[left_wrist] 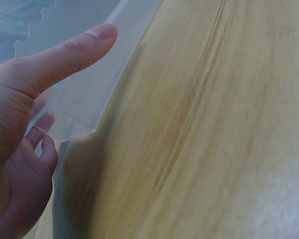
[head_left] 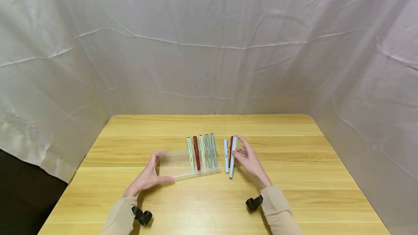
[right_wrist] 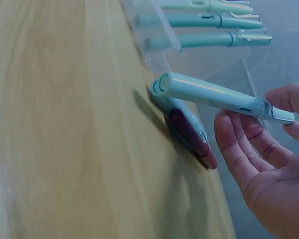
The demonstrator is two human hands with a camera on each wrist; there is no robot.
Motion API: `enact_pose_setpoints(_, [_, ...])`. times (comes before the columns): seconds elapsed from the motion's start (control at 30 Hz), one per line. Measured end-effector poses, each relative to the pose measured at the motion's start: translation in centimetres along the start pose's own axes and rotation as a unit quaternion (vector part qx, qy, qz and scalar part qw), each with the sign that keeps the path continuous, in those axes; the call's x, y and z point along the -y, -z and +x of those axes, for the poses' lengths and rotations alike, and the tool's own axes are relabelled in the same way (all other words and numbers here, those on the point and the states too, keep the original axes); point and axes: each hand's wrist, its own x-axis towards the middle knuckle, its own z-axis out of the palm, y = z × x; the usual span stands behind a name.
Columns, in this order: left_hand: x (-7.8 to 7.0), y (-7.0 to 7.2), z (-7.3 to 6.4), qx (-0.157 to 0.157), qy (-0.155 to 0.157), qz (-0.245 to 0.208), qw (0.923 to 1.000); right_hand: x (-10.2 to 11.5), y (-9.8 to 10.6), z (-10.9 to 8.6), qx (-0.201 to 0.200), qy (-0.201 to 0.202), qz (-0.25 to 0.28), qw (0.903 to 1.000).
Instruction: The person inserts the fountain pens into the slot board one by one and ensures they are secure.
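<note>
My left hand (head_left: 148,175) grips the left end of a clear plastic pen tray (head_left: 173,165). In the left wrist view, the thumb lies along the front wall of the tray (left_wrist: 97,94). Several capped pens lie side by side in the tray's right part: pale green, a dark red pen (head_left: 197,155) and blue-grey ones (head_left: 213,151). My right hand (head_left: 250,160) pinches a light blue pen (right_wrist: 209,94) near its clip end, raised above the table. Below it, another light blue pen (head_left: 226,157) and a dark red pen (right_wrist: 189,134) lie close together.
The wooden table (head_left: 294,177) has its back edge near a pale fabric curtain (head_left: 209,75), which also hangs at both sides. A black wrist camera (head_left: 142,216) sits on the left sleeve, and another camera (head_left: 254,203) on the right sleeve.
</note>
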Motion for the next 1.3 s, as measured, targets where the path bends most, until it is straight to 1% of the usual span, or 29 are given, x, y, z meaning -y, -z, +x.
enact_pose_setpoints(0.2, [0.1,0.0,0.0,-0.001,-0.003,-0.001,1.0000,1.0,-0.6,0.0,-0.007,0.000,0.018,0.9998])
enact_pose_setpoints(0.47, [0.1,0.1,0.1,0.000,0.002,-0.009,1.0000,2.0,-1.7,0.2,-0.012,0.039,0.001,0.9992])
enact_pose_setpoints(0.73, [0.0,0.1,0.0,-0.001,-0.001,-0.005,1.0000,2.9,-3.3,0.2,-0.047,0.050,0.008,0.9976])
enact_pose_setpoints(0.87, [0.0,0.1,0.0,0.002,-0.005,-0.005,1.0000,3.3,-4.1,0.4,-0.061,0.072,-0.001,0.9956])
enact_pose_setpoints(1.0, [0.0,0.1,0.0,0.003,-0.005,-0.006,1.0000,3.6,-4.8,0.7,-0.059,0.097,0.003,0.9935])
enact_pose_setpoints(1.1, [0.1,0.1,0.0,0.002,-0.005,-0.006,1.0000,3.7,-5.3,0.8,-0.056,0.105,0.006,0.9929])
enact_pose_setpoints(1.3, [0.1,0.0,0.1,0.000,-0.012,-0.003,0.9999,4.1,-6.3,1.1,-0.062,0.121,-0.017,0.9906])
